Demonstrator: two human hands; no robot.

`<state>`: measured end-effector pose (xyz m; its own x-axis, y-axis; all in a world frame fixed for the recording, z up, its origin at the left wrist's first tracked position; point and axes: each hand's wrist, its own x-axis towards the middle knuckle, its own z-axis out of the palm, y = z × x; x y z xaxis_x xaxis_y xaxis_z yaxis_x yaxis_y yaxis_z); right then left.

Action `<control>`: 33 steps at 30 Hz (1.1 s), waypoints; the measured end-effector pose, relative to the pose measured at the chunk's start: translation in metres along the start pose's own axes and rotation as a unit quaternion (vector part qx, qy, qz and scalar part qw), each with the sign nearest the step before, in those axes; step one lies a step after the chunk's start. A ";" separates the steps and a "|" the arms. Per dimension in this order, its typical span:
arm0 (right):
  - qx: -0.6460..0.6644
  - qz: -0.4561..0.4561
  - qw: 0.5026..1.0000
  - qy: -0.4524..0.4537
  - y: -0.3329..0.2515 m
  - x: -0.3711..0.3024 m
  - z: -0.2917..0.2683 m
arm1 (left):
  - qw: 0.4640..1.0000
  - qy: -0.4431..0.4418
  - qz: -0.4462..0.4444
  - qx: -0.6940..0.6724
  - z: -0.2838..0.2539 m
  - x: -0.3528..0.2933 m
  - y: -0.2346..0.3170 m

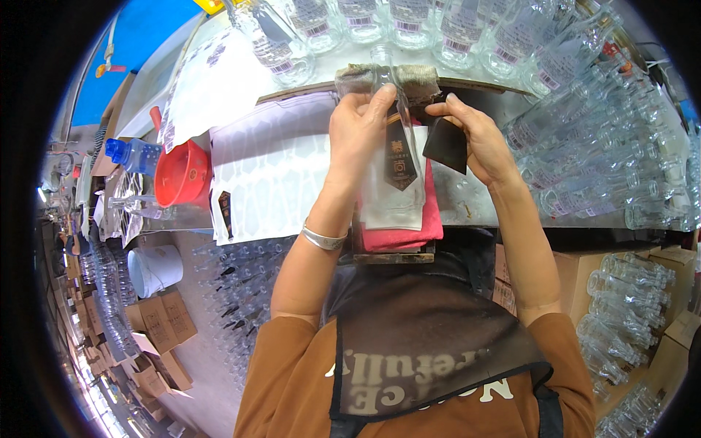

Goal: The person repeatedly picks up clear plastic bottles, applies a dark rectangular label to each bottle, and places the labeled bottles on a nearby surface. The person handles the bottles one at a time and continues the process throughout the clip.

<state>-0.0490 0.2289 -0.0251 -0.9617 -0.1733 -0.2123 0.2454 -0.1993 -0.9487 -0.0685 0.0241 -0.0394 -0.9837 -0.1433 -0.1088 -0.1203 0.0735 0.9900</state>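
Fingers of the left hand (358,128) are curled round a clear glass bottle (398,131), the thumb pressed against its side near the dark label (399,157) that runs down its front. The right hand (475,135) pinches a dark flat scraper-like piece (447,144) between thumb and forefinger, closed on it, with its edge just beside the bottle at about three o'clock from the label.

The bottle lies with its long axis running from twelve to six o'clock, neck pointing away toward a folded rag (387,79) at twelve, base toward the person. It rests over a white cloth (394,204) and a pink cloth (409,226) stacked on a small wooden block (394,257). Both hands are on or right beside the bottle; the left has the firmer hold, and the right, with the dark piece, is nearer the label's right edge.

Round about: rows of empty clear bottles (453,29) stand along the bench from eleven to one o'clock, and more lie stacked at three o'clock (584,168). A sheet of white patterned backing paper (270,175) lies at nine o'clock from the hands, with a red plastic bowl (182,174) and a blue-capped bottle (133,153) farther that way. A white bucket (155,269) and cardboard boxes (157,321) stand on the floor at seven to eight o'clock. Nothing sits between the dark piece and the label; the crowded bottles at three o'clock leave the right elbow little room.
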 end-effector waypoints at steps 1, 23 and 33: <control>0.040 -0.019 0.999 -0.002 -0.001 -0.006 0.000 | 1.000 0.009 0.007 0.002 0.001 0.000 -0.001; -0.336 -0.331 0.882 -0.021 -0.070 0.034 0.036 | 0.985 -0.067 -0.021 -0.160 0.000 -0.033 0.017; -0.448 -0.422 0.788 -0.022 -0.080 0.039 0.047 | 0.990 -0.057 -0.019 -0.127 0.001 -0.033 0.019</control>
<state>-0.1001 0.1930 0.0531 -0.7266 -0.3810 0.5718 -0.6825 0.4963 -0.5366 -0.0388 0.0310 -0.0168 -0.9897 -0.0274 -0.1405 -0.1333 -0.1825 0.9741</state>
